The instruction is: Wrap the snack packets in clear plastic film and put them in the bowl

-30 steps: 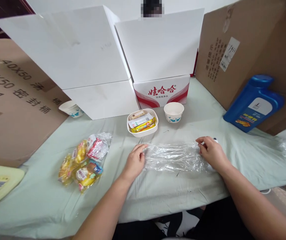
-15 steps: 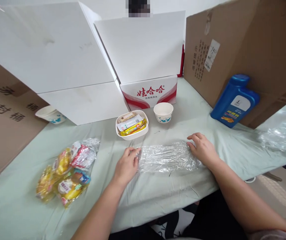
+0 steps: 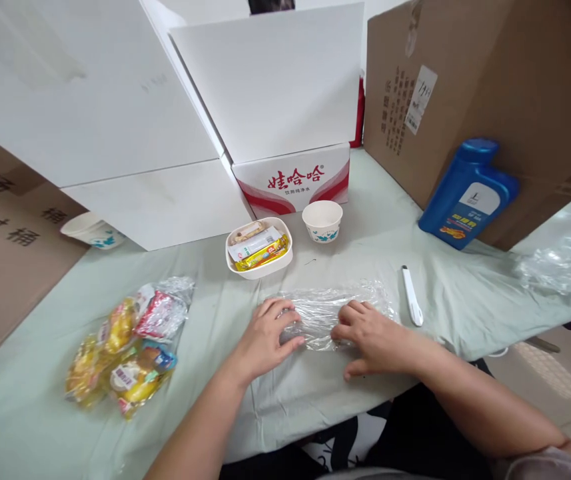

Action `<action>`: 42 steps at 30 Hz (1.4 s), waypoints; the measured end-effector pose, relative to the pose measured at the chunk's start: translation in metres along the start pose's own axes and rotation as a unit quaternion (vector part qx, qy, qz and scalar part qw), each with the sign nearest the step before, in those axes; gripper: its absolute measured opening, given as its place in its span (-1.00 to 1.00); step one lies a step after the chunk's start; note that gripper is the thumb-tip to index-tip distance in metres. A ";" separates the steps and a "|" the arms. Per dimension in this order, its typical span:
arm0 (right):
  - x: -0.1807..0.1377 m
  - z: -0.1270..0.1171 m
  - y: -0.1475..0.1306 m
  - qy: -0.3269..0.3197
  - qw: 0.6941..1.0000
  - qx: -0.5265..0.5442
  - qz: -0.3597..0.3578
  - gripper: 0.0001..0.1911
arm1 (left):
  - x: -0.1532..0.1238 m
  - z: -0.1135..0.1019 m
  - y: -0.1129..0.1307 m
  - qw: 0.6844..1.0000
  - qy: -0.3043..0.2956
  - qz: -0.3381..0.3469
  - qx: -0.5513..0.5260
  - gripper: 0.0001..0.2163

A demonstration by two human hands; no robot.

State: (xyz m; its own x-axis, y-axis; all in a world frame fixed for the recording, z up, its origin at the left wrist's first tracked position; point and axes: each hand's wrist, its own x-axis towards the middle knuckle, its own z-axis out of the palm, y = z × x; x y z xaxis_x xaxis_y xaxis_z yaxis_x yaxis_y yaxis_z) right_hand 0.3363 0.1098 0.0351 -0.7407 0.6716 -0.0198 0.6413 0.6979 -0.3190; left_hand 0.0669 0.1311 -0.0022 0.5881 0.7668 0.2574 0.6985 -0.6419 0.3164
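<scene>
A crinkled sheet of clear plastic film (image 3: 322, 310) lies stretched out on the green tablecloth in front of me. My left hand (image 3: 270, 333) rests on its left part, fingers spread. Over the film's middle right, my right hand (image 3: 372, 337) touches it with bent fingers apart from the thumb. Neither hand grips anything I can see. Just right of the film lies a white utility knife (image 3: 412, 297). Beyond the film stands a white bowl (image 3: 260, 272) holding wrapped snacks (image 3: 258, 247), beside a white paper cup (image 3: 322, 223) with a blue leaf print.
At left, several yellow and red packaged snacks (image 3: 138, 373) lie in a pile. White boxes (image 3: 285, 87) stand at the back. A blue bottle (image 3: 468, 193) leans by a large cardboard box (image 3: 445, 113); crumpled clear plastic (image 3: 550, 267) lies at far right. Another paper cup (image 3: 95, 233) is tipped at left.
My right hand has moved left from the film's right end to its middle, uncovering the utility knife. My left hand has shifted slightly right onto the film, fingers spreading.
</scene>
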 end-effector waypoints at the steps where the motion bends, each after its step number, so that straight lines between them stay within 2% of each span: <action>1: -0.005 -0.005 0.005 -0.027 0.999 0.007 0.020 -0.51 | -0.001 0.000 -0.002 1.000 -0.004 -0.016 0.002 -0.77; 3: -0.020 -0.018 0.018 -0.060 0.995 0.026 0.071 -0.60 | -0.003 0.000 -0.005 0.999 -0.007 -0.035 0.004 -0.73; 6: -0.041 -0.035 0.037 -0.079 0.979 0.027 0.188 -0.71 | -0.005 0.001 -0.007 0.999 -0.004 -0.039 0.009 -0.68; 7: -0.045 -0.037 0.041 -0.067 0.971 0.017 0.227 -0.72 | -0.005 0.001 -0.007 0.999 -0.003 -0.038 0.010 -0.67; 9: -0.045 -0.037 0.044 0.000 0.963 0.004 0.269 -0.72 | -0.004 0.003 -0.005 0.999 -0.003 -0.035 0.009 -0.68; 11: -0.036 -0.030 0.042 0.075 0.966 0.018 0.245 -0.72 | -0.003 0.002 -0.006 1.000 0.007 -0.031 0.000 -0.71; 12: -0.029 -0.025 0.041 0.091 0.971 0.026 0.222 -0.72 | -0.003 0.000 -0.008 0.999 0.026 -0.035 -0.006 -0.72; 14: -0.015 -0.013 0.039 0.070 0.977 0.020 0.199 -0.70 | -0.005 -0.009 -0.015 0.992 0.108 -0.069 -0.010 -0.77; 16: -0.003 -0.003 0.040 0.033 0.973 -0.013 0.229 -0.64 | -0.010 -0.023 -0.025 0.970 0.205 -0.131 -0.007 -0.83; 18: 0.005 0.005 0.043 0.030 0.961 -0.050 0.271 -0.59 | -0.016 -0.036 -0.033 0.954 0.237 -0.183 -0.023 -0.81; 21: 0.009 0.011 0.049 0.056 0.953 -0.090 0.283 -0.57 | -0.020 -0.043 -0.035 0.962 0.180 -0.196 -0.065 -0.80; 25: 0.009 0.015 0.050 0.069 0.953 -0.114 0.272 -0.57 | -0.013 -0.029 -0.017 0.990 0.063 -0.114 -0.048 -0.61; 27: 0.009 0.016 0.050 0.072 0.953 -0.119 0.270 -0.56 | -0.009 -0.020 -0.008 0.994 0.034 -0.097 -0.037 -0.69; 29: 0.010 0.016 0.049 0.074 0.953 -0.121 0.269 -0.56 | -0.008 -0.014 -0.006 0.990 0.059 -0.129 -0.025 -0.74; 32: 0.011 0.017 0.050 0.077 0.953 -0.121 0.268 -0.56 | -0.009 -0.009 -0.013 0.968 0.114 -0.222 -0.016 -0.61; 34: 0.011 0.019 0.051 0.080 0.953 -0.121 0.268 -0.56 | -0.010 -0.008 -0.018 0.959 0.105 -0.258 -0.043 -0.51; 36: 0.011 0.020 0.051 0.084 0.952 -0.121 0.267 -0.56 | -0.010 -0.008 -0.020 0.960 0.091 -0.249 -0.087 -0.47; 38: 0.010 0.020 0.052 0.086 0.953 -0.122 0.263 -0.56 | -0.009 -0.008 -0.019 0.967 0.097 -0.203 -0.119 -0.47; 42: 0.010 0.019 0.051 0.082 0.956 -0.116 0.258 -0.55 | -0.007 -0.007 -0.016 0.975 0.089 -0.113 -0.171 -0.59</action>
State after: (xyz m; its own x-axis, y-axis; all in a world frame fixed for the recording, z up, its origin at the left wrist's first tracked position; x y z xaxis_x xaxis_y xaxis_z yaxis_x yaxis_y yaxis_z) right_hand 0.3577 0.1470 0.0005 -0.2840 0.9581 0.0375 0.9541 0.2863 -0.0876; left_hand 0.0488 0.1356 -0.0023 0.3338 0.8970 0.2898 0.6068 -0.4397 0.6621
